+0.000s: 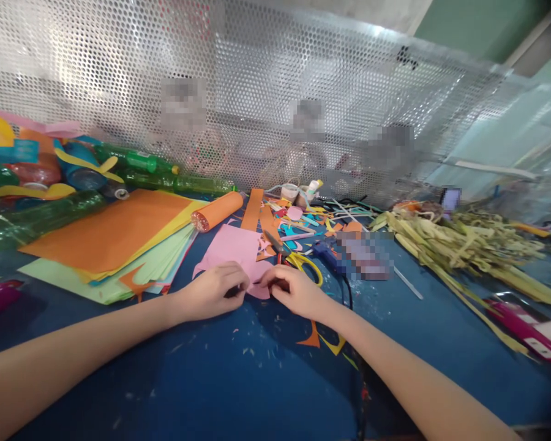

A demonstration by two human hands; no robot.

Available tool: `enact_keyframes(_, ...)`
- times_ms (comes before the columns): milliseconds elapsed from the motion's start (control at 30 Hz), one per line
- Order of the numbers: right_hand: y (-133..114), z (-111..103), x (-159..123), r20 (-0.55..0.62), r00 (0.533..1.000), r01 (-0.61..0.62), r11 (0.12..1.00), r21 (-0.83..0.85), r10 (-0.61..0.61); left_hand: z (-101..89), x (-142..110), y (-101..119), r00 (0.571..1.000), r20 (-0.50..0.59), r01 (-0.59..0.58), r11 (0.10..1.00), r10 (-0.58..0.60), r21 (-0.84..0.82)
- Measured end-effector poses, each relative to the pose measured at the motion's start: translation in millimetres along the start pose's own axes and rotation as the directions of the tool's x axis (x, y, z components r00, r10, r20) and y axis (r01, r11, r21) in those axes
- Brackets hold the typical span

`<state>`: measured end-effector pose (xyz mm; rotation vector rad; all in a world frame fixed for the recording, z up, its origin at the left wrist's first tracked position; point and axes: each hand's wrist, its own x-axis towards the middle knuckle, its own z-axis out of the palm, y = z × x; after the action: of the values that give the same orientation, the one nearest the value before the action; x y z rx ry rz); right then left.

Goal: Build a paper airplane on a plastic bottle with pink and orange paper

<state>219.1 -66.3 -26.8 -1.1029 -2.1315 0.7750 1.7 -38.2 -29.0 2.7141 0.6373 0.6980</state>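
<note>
- In the head view, the pink paper (232, 245) lies on the blue bench (188, 380) in front of the person, its long axis slanting from far left to near right.
- Its narrower, curved end points toward the person, between the two hands.
- The left hand (218, 289) is curled, thumb and fingers nearly together at that end; whether it grips the paper is unclear.
- The right hand (298, 289) pinches the same end from the right.
- Left of the paper, a stack of coloured sheets (114, 229) fans out; right of it lie yellow-handled scissors (307, 263).
</note>
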Motion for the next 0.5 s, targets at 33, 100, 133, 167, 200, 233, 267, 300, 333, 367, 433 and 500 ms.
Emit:
enact_keyframes(33,0.0,-0.8,0.0,0.021,1.0,0.008,1.0,0.027,-0.008,0.5,-0.1,-0.8,1.0,-0.01,0.009,1.0,-0.009,-0.005)
enact_keyframes(100,-1.7,-2.7,0.4,0.059,0.998,0.027,0.999,0.046,-0.029,0.7,0.1,-2.1,0.999,-0.032,0.037,0.999,-0.037,-0.015)
enact_keyframes(133,-3.2,-3.5,0.7,0.076,0.996,0.038,0.999,0.03,-0.04,0.5,0.2,-2.5,0.998,-0.042,0.054,0.998,-0.055,-0.02)
enact_keyframes(167,-5.0,-4.3,1.0,0.09,0.995,0.051,0.999,0.0,-0.051,0.2,0.2,-2.7,0.996,-0.05,0.069,0.997,-0.071,-0.026)
enact_keyframes(200,-6.9,-4.7,1.1,0.097,0.993,0.064,0.997,-0.033,-0.061,-0.3,0.1,-2.7,0.996,-0.053,0.076,0.997,-0.078,-0.034)
enact_keyframes(233,-8.8,-4.8,1.1,0.096,0.993,0.077,0.995,-0.063,-0.07,-0.7,-0.2,-2.5,0.996,-0.049,0.073,0.996,-0.075,-0.041)
enact_keyframes(267,-10.4,-4.5,0.8,0.092,0.993,0.088,0.992,-0.085,-0.08,-1.1,-0.6,-2.1,0.997,-0.038,0.062,0.997,-0.064,-0.047)
enact_keyframes(300,-11.9,-3.9,0.5,0.089,0.992,0.097,0.99,-0.099,-0.088,-1.4,-1.2,-1.6,0.999,-0.022,0.044,0.998,-0.046,-0.052)
enact_keyframes(333,-12.9,-3.0,0.0,0.086,0.992,0.103,0.988,-0.111,-0.093,-1.6,-2.0,-1.2,1.0,-0.005,0.024,0.998,-0.024,-0.055)
enact_keyframes(367,-13.7,-2.0,-0.5,0.084,0.992,0.106,0.987,-0.123,-0.096,-1.7,-2.7,-0.7,1.0,0.011,0.003,0.998,-0.003,-0.058)
enact_keyframes(433,-14.2,0.0,-1.3,0.084,0.992,0.109,0.982,-0.152,-0.097,-1.8,-4.2,-0.2,0.999,0.037,-0.023,0.998,0.025,-0.066)
enact_keyframes(500,-13.5,1.4,-1.6,0.07,0.993,0.111,0.977,-0.182,-0.099,-2.0,-5.1,-0.1,0.998,0.047,-0.028,0.996,0.032,-0.087)
